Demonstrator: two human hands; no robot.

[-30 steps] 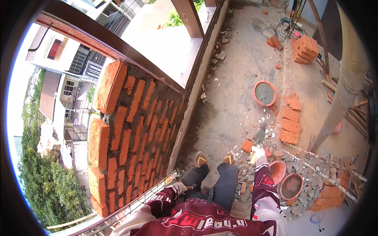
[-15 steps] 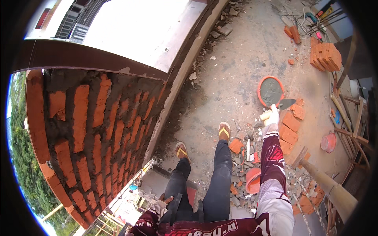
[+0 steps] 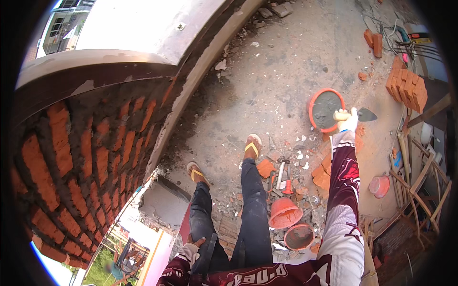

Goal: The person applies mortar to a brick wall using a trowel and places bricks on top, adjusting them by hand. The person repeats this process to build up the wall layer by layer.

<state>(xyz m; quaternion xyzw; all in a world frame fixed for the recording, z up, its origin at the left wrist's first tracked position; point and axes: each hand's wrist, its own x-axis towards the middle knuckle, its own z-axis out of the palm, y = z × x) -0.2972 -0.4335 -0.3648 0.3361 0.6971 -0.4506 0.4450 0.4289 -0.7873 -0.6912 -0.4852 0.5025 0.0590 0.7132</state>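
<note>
My right hand (image 3: 348, 120), in a white glove, is closed round the pale handle of a pointed trowel (image 3: 367, 115). The grey blade points away to the right, just beyond the rim of an orange tub (image 3: 312, 112). Wet grey mortar (image 3: 327, 107) fills much of that tub, and my glove is close to its right edge. My left hand (image 3: 195, 244) lies on my left thigh, fingers stretched out and holding nothing. Orange bricks (image 3: 322, 175) lie by my right forearm, which hides part of them.
On my left rises a brick wall (image 3: 76, 162) with grey mortar joints. Near my right foot lie a hammer (image 3: 281, 172), rubble and two orange buckets (image 3: 285, 213). Stacked bricks (image 3: 406, 88) stand at the far right, with wooden poles (image 3: 420, 178) nearer and a small pink bucket (image 3: 379, 186).
My view has shifted, bringing a second bucket into sight by my right leg. The trowel has turned slightly and still points right beside the tub. My left hand stays on my thigh.
</note>
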